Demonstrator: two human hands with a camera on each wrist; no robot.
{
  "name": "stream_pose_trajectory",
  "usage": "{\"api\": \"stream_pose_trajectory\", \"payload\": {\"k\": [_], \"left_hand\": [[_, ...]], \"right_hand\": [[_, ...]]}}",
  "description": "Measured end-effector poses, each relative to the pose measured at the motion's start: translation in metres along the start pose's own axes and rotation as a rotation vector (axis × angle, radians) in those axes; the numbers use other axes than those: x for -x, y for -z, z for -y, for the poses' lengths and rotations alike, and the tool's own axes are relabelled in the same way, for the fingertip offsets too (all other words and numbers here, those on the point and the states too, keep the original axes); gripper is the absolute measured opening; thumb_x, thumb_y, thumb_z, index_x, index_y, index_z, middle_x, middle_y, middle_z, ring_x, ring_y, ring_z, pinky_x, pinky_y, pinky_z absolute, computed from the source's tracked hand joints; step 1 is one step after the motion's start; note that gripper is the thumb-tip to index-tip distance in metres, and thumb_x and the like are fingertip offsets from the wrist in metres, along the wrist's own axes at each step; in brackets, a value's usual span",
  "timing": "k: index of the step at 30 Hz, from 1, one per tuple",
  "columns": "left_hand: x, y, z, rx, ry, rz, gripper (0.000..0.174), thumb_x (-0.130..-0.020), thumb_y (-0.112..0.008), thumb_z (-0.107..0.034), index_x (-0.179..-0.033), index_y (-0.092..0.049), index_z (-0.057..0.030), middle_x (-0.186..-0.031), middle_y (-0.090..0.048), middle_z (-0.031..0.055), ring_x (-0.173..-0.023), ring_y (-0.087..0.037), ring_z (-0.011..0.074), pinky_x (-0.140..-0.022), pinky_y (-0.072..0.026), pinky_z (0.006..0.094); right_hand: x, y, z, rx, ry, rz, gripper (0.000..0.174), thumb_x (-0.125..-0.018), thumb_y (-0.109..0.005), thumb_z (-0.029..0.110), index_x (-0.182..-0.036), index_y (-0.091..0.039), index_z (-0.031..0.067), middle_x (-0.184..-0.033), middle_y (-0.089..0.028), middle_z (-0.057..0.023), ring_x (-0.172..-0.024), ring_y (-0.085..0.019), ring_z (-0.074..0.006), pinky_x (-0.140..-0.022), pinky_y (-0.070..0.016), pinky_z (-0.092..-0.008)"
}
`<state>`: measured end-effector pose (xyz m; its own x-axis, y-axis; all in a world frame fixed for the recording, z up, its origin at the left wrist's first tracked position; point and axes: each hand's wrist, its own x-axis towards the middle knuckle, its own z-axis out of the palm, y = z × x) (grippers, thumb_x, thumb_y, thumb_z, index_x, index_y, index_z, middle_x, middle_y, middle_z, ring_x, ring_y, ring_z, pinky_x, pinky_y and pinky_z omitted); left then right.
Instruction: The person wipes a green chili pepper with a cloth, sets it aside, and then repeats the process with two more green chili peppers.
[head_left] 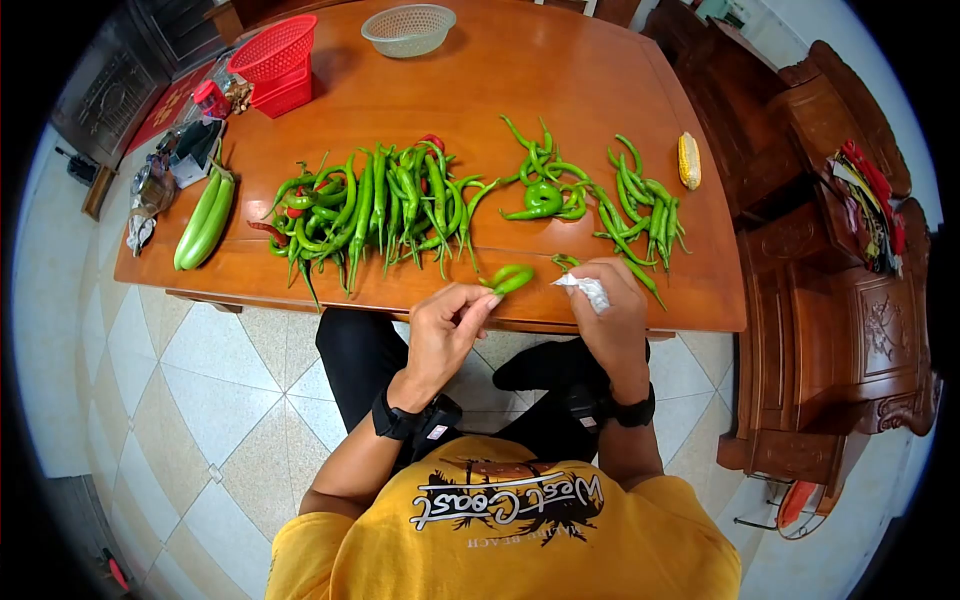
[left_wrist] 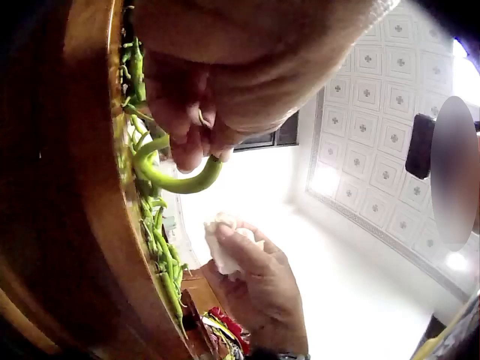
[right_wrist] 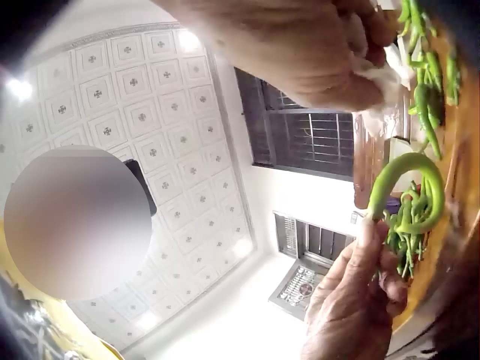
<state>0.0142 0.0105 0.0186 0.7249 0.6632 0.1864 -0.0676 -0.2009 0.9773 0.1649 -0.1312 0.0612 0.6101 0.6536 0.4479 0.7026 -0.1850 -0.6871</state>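
Between thumb and fingers my left hand [head_left: 446, 328] pinches a curled green chili pepper [head_left: 513, 279] by one end, over the table's front edge. The pepper's hooked bend shows plainly in the right wrist view, where the left hand [right_wrist: 358, 289] grips its lower end. A crumpled white tissue [head_left: 590, 290] is held in my right hand [head_left: 615, 310], a short way right of the pepper and apart from it. On the left lies a large heap of green chili peppers [head_left: 365, 205] with a few red ones. Smaller groups of green peppers [head_left: 545, 185] lie beyond both hands and to the right.
A pale green eggplant [head_left: 207, 218] lies left of the heap. Red baskets [head_left: 277, 60] and a pale colander [head_left: 408, 30] stand toward the table's far side. An ear of corn [head_left: 689, 161] lies near the right edge. Carved wooden furniture [head_left: 830, 330] stands at the right.
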Motion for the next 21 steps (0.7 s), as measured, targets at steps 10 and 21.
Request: {"api": "stream_pose_trajectory", "payload": {"k": [10,21], "left_hand": [[0.000,-0.001,0.016,-0.325,-0.264,0.170,0.011,-0.082,-0.072,-0.004,-0.091,-0.072,0.0023,-0.075,-0.065,0.0128,-0.064,-0.061,0.0243,-0.059,-0.0484,0.0323],[0.000,0.004,0.011,-0.403,-0.246,0.223,0.010,-0.083,-0.072,-0.009,-0.089,-0.072,-0.0020,-0.079,-0.064,0.0124,-0.068,-0.063,0.0329,-0.060,-0.0497,0.0382]], "right_hand": [[0.009,-0.022,-0.003,-0.155,0.054,0.276,0.018,-0.076,-0.068,-0.002,-0.093,-0.064,0.0002,-0.094,-0.060,-0.0152,-0.088,-0.062,-0.0340,-0.077,-0.0492,-0.0371],[-0.006,-0.029,-0.021,-0.043,0.026,0.173,0.016,-0.077,-0.067,-0.002,-0.092,-0.063,-0.0012,-0.091,-0.059,-0.0182,-0.087,-0.060,-0.0377,-0.075,-0.0490,-0.0413]]}}
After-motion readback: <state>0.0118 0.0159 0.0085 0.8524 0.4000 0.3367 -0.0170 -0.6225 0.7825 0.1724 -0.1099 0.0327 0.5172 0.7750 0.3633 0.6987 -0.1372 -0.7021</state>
